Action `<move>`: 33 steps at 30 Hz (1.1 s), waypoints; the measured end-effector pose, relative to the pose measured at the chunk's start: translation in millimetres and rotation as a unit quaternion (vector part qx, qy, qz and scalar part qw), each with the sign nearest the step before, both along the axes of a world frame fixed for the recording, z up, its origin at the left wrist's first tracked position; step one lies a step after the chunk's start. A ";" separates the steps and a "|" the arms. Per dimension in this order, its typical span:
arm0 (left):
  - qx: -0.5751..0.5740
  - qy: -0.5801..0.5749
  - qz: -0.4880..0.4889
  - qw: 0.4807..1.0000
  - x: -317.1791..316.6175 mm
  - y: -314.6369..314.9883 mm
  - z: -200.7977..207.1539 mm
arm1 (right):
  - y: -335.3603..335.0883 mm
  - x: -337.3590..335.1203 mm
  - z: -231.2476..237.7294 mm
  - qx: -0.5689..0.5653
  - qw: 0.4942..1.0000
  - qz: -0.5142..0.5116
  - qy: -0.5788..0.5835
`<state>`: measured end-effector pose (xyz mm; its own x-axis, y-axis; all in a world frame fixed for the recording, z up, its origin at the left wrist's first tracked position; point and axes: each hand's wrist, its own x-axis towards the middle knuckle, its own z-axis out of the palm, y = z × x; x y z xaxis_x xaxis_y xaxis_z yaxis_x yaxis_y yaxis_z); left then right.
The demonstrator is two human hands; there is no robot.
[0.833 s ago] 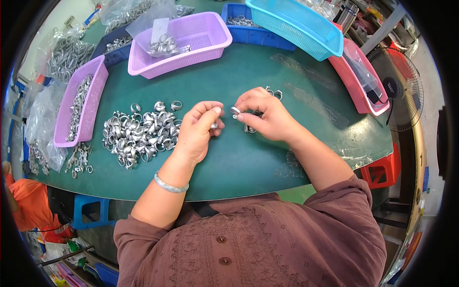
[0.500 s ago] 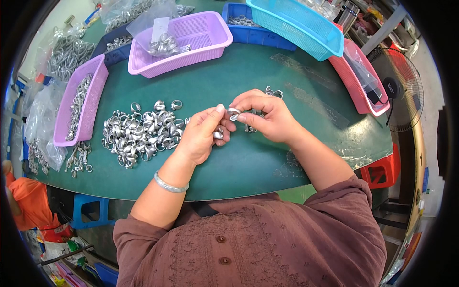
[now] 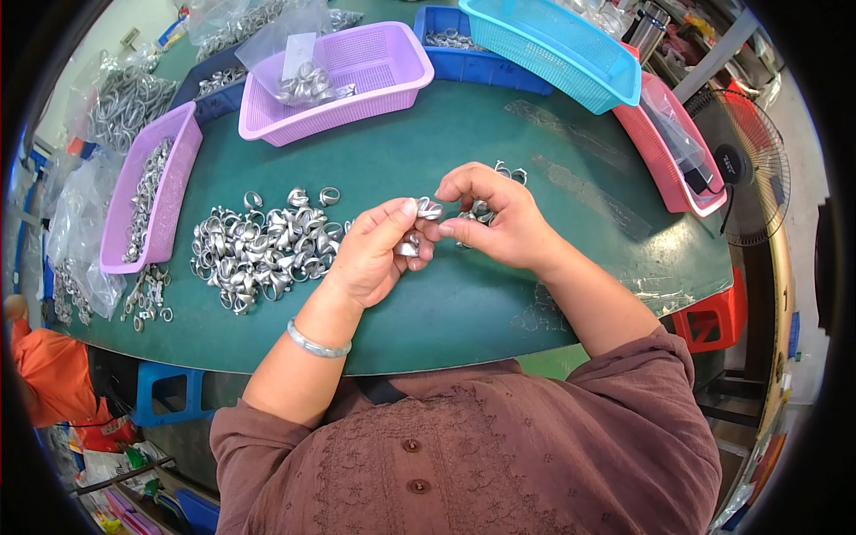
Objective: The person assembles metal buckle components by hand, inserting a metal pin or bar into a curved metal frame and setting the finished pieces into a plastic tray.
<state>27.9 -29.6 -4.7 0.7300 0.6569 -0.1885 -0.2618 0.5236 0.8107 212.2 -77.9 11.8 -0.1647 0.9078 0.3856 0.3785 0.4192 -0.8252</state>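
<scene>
Above the green table, my left hand (image 3: 379,245) pinches a silver-coloured metal ring (image 3: 429,209) between thumb and fingers. A second ring (image 3: 407,246) is tucked against its lower fingers. Just to the right, my right hand (image 3: 499,218) has its thumb and forefinger parted, with nothing seen between them; its other fingers are partly hidden. Beyond that gap, a few rings (image 3: 479,212) lie on the table, partly covered by the hand. A large heap of similar rings (image 3: 263,250) spreads to the left of my left hand.
A purple basket (image 3: 116,241) of small metal pieces stands at the left. Another purple basket (image 3: 276,132) with a bagged batch sits at the back, beside blue bins and a turquoise basket (image 3: 553,58). A pink basket (image 3: 704,203) and a fan (image 3: 744,165) are at the right.
My right thumb and forefinger have come off the ring and spread apart. The ring now stays in my left fingertips, turned a little.
</scene>
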 end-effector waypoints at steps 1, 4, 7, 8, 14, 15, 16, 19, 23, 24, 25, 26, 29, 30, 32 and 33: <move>0.005 -0.010 -0.003 1.000 -0.2 0.3 0.0 | 0.5 -1.5 0.4 0.022 1.000 0.001 0.004; 0.011 -0.023 -0.007 1.000 -0.2 0.8 -0.1 | 1.1 -2.1 0.0 0.048 0.999 0.001 0.004; 0.012 -0.031 -0.011 0.999 0.3 1.2 0.4 | 1.3 -2.0 1.8 0.053 0.999 0.000 0.001; 0.012 -0.036 -0.014 0.999 0.3 1.3 0.5 | 1.2 -2.1 2.5 0.052 0.999 0.000 0.002; 0.024 -0.044 -0.018 0.999 0.1 0.8 1.2 | 2.0 -1.5 2.3 0.073 0.997 0.006 0.000; 0.024 -0.044 -0.019 0.999 0.5 0.6 1.4 | 1.8 -1.4 2.6 0.073 0.997 0.006 0.000; 0.023 -0.041 -0.017 0.999 0.4 0.5 1.1 | 1.9 -1.7 3.3 0.079 0.997 0.002 -0.006; 0.021 -0.043 -0.013 0.999 0.0 0.7 0.4 | 1.6 -3.0 4.0 0.087 0.996 -0.004 -0.013; 0.027 -0.047 -0.010 0.998 -0.4 -0.1 0.6 | 1.8 -2.5 2.2 0.083 0.997 -0.004 -0.008; 0.028 -0.047 -0.010 0.998 0.0 -0.8 0.8 | 1.7 -2.2 1.6 0.083 0.996 -0.004 -0.008; 0.040 -0.041 0.001 0.998 0.7 -1.5 1.2 | 1.8 -2.1 1.3 0.081 0.997 -0.005 -0.008; 0.052 -0.035 0.013 0.998 1.5 -2.3 1.6 | 1.7 -1.9 1.1 0.079 0.997 -0.006 -0.008; 0.168 -0.019 0.047 0.984 3.8 -4.3 0.4 | 0.3 -1.1 1.6 0.063 0.998 -0.010 -0.014; 0.168 -0.019 0.048 0.984 4.6 -5.3 -0.6 | -0.1 -1.5 1.0 0.063 0.998 -0.009 -0.014; 0.280 0.016 0.088 0.956 5.7 -7.2 -5.0 | -1.2 -3.1 -0.4 -0.003 1.000 0.016 0.011; 0.279 0.016 0.088 0.956 5.9 -7.1 -7.1 | -1.7 -3.8 -0.6 -0.003 1.000 0.016 0.011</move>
<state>33.8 -36.7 -11.9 0.5989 0.7734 0.2076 -0.2765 -0.0436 0.9600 208.4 -79.7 11.2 -0.1857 0.9048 0.3833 0.3460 0.4253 -0.8363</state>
